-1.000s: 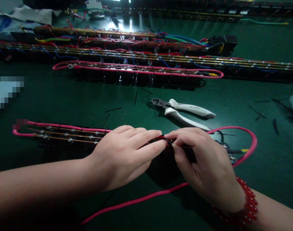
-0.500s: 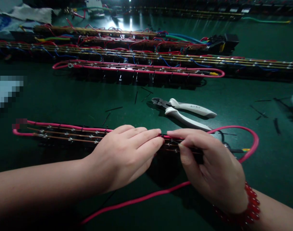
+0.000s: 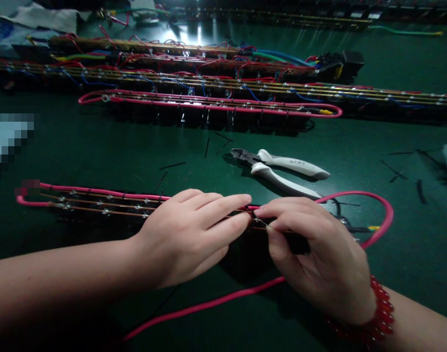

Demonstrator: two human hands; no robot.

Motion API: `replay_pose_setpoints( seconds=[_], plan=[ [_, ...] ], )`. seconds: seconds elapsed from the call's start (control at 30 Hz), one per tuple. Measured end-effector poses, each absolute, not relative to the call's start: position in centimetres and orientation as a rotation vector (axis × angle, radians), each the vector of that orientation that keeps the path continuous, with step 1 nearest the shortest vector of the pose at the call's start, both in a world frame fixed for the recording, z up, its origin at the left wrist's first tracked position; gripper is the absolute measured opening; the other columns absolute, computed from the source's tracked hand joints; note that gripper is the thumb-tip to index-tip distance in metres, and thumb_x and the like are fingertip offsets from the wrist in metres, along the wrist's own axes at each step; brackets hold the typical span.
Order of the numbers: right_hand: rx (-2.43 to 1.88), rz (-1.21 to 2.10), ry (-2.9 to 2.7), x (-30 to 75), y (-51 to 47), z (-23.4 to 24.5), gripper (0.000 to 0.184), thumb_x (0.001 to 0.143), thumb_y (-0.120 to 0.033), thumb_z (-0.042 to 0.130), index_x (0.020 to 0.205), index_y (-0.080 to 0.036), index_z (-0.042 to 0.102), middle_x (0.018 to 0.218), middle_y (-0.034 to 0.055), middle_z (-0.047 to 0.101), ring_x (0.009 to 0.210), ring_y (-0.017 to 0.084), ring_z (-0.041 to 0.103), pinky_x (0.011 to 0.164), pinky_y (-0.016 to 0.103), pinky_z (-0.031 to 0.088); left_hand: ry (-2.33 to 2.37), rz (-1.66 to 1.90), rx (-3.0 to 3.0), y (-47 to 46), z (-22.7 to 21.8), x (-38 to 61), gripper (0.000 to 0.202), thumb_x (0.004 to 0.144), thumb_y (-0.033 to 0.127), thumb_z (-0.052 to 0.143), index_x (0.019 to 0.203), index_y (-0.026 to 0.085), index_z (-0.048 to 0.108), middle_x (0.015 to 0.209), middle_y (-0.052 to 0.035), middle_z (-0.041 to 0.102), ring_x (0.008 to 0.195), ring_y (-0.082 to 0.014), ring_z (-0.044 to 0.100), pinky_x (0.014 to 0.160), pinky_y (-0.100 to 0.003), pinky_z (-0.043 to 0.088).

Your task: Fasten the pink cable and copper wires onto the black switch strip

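Note:
A long dark assembly with copper rods [image 3: 128, 212] lies across the bench in front of me. A thick red cable [image 3: 102, 192] runs along its far side, held by black ties, and loops round at both ends. My left hand [image 3: 194, 234] lies over the middle of the assembly, fingers stretched out, the tips by the red cable. Just right of those tips, my right hand [image 3: 315, 244] pinches the thin tail of a cable tie [image 3: 262, 223] between thumb and forefinger. The rods under both hands are partly hidden.
White-handled side cutters [image 3: 282, 171] lie beyond my hands. Thin black offcuts [image 3: 172, 165] are scattered around. Farther back stand a similar assembly with a red cable [image 3: 212, 102] and longer wired assemblies [image 3: 223, 83]. Loose red cable [image 3: 209, 304] trails toward me.
My right hand has shifted slightly left and its pinching fingers have come a little lower and nearer. My left fingers have spread apart slightly.

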State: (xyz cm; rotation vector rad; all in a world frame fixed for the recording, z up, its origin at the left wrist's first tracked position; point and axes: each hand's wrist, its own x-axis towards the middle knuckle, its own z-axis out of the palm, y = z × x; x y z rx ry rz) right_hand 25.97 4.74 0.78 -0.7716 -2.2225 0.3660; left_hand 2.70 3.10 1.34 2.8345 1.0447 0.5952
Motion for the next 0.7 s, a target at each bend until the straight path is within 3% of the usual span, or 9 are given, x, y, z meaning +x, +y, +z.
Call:
replay_pose_setpoints(
  seconds=[0.3,0.7],
  plan=[
    [-0.819,0.331,-2.226,25.59,4.67,0.86,0.025,0.088,-0.01,0.065,0.112,-0.017,0.058,0.099,0.0092,0.073,0.092,0.02,0.071,0.083,0.035,0.059,1.038,0.587,2.823,3.25,1.38,2.84,0.029,0.099,0.02,0.051,0.127,0.015,0.058,0.136,-0.0058,0.066,0.115,-0.0214,0.067,0.089,-0.037,0.053],
    [-0.78,0.304,-2.282,25.63,4.95,1.22,0.022,0.089,-0.011,0.066,0.11,-0.018,0.063,0.095,0.0065,0.076,0.087,0.02,0.071,0.08,0.035,0.06,1.037,0.574,2.848,3.22,1.58,2.8,0.027,0.098,0.019,0.053,0.123,0.014,0.059,0.132,-0.0083,0.068,0.111,-0.0229,0.067,0.087,-0.038,0.055]
  ],
)
